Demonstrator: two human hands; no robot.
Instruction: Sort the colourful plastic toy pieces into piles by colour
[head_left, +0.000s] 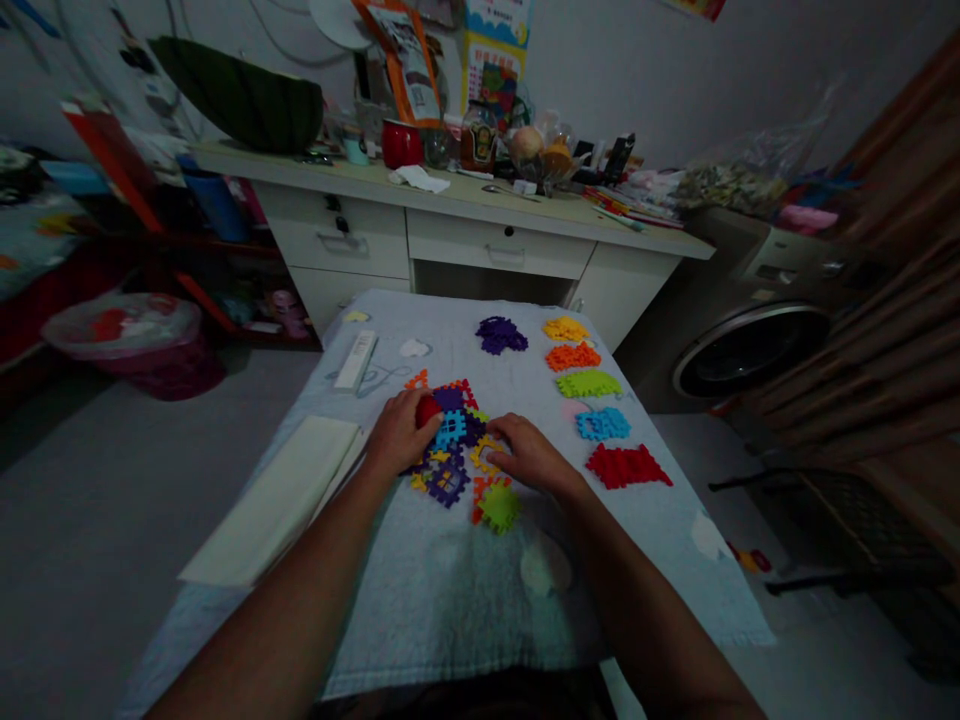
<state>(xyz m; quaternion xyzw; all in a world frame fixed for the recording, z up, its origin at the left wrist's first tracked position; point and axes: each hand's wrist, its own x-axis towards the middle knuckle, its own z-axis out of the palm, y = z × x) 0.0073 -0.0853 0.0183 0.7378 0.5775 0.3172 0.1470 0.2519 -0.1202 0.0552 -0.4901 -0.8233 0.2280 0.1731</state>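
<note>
My left hand (399,432) curls its fingers and thumb around a red piece (428,409) at the left side of a mixed pile of plastic interlocking building pieces (450,430). Part of that red piece is hidden by the hand. My right hand (529,455) has bent fingers at a yellow interlocking piece (484,456) on the pile's right edge; thumb and fingertips touch it. Purple, blue, orange and red pieces with notched edges overlap between the hands. A lime green piece (501,507) lies nearer to me, partly over an orange one.
Sorted groups line the table's right: yellow (565,328), orange (573,356), lime (589,383), blue (603,424), red (628,466). A purple heap (501,335) lies at the back. Left are a folded pale sheet (277,500) and white box (356,362). A cluttered desk (480,205) stands behind.
</note>
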